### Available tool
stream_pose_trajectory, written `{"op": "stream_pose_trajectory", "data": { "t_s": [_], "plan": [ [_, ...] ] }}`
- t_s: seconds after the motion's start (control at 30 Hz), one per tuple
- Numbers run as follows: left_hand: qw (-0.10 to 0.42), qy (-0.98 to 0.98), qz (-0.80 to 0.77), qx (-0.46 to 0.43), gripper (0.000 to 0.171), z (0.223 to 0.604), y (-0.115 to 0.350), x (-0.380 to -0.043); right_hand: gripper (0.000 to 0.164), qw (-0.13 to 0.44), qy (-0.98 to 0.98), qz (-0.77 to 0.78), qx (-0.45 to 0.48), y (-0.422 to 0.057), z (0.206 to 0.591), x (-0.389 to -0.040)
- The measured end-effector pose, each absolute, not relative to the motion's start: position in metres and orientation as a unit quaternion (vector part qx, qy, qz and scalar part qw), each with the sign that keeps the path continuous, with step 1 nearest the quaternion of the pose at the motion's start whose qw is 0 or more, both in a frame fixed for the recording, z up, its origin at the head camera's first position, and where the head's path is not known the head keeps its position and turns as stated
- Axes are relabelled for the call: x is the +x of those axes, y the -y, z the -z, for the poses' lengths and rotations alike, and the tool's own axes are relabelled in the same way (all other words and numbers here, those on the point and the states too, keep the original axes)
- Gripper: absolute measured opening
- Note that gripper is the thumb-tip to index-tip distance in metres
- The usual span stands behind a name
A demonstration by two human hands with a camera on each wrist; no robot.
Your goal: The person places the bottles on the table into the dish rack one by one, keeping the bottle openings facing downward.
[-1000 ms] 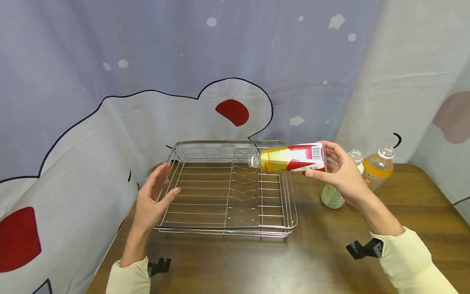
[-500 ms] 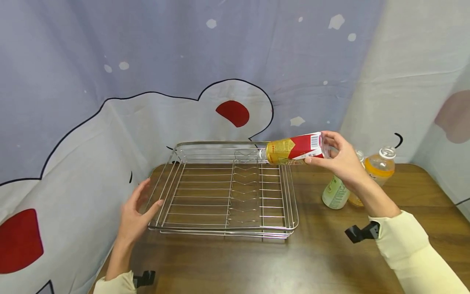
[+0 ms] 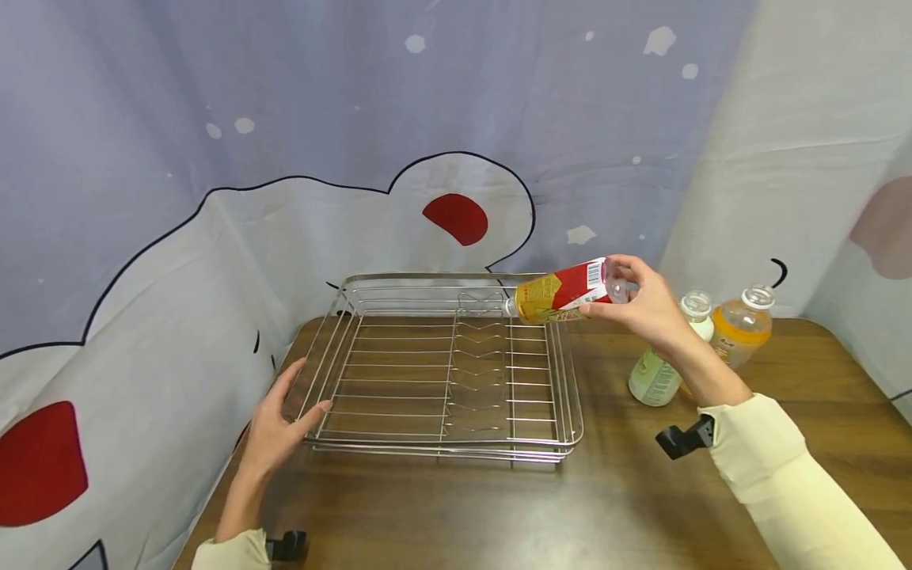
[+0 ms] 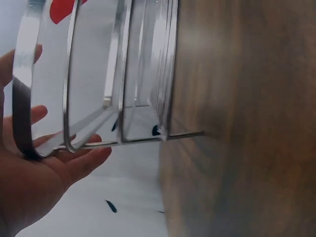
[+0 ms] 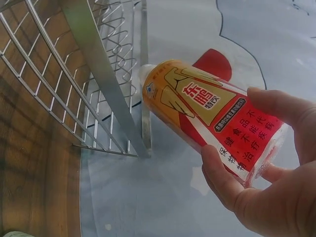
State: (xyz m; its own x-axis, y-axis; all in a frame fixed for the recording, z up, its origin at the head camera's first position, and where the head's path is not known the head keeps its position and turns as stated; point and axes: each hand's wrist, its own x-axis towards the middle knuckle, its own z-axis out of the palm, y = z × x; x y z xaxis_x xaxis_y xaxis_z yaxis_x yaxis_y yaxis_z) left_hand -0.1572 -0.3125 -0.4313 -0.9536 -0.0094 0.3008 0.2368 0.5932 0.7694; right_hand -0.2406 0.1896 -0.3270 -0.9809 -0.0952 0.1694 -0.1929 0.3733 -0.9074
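My right hand (image 3: 641, 305) grips the base end of a plastic drink bottle (image 3: 559, 293) with a red and gold label. The bottle lies almost level, its neck pointing left and slightly down over the back right of a wire dish rack (image 3: 399, 434). In the right wrist view, fingers and thumb are round the label's red end, and the bottle's neck is close to the rack's rim. My left hand (image 3: 276, 427) is at the rack's front left corner. Its fingers are spread around the rim (image 4: 24, 79) in the left wrist view; whether they touch it I cannot tell.
To the right of the rack stand a green-labelled bottle (image 3: 651, 380) and an orange-banded bottle (image 3: 741, 323), both uncapped, partly behind the right arm. The wooden table (image 3: 463, 514) runs under everything. A patterned curtain (image 3: 321, 95) hangs behind.
The bottle has gone from level to tilted neck-down, shifting slightly right, then a little left. My left hand has moved left and down from above the rack to its front left corner.
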Motion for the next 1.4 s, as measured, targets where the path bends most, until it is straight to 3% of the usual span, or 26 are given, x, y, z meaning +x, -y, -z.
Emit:
{"op": "stream_pose_trajectory", "data": {
  "t_s": [0.8, 1.4],
  "plan": [
    [0.078, 0.812, 0.574, -0.07, 0.087, 0.453, 0.322, -0.158, 0.076, 0.053, 0.904, -0.419, 0.071, -0.172, 0.34, -0.266],
    [0.061, 0.81, 0.582, -0.048, 0.088, 0.452, 0.322, -0.157, 0.084, 0.031, 0.913, -0.402, 0.071, -0.159, 0.351, -0.281]
  ]
}}
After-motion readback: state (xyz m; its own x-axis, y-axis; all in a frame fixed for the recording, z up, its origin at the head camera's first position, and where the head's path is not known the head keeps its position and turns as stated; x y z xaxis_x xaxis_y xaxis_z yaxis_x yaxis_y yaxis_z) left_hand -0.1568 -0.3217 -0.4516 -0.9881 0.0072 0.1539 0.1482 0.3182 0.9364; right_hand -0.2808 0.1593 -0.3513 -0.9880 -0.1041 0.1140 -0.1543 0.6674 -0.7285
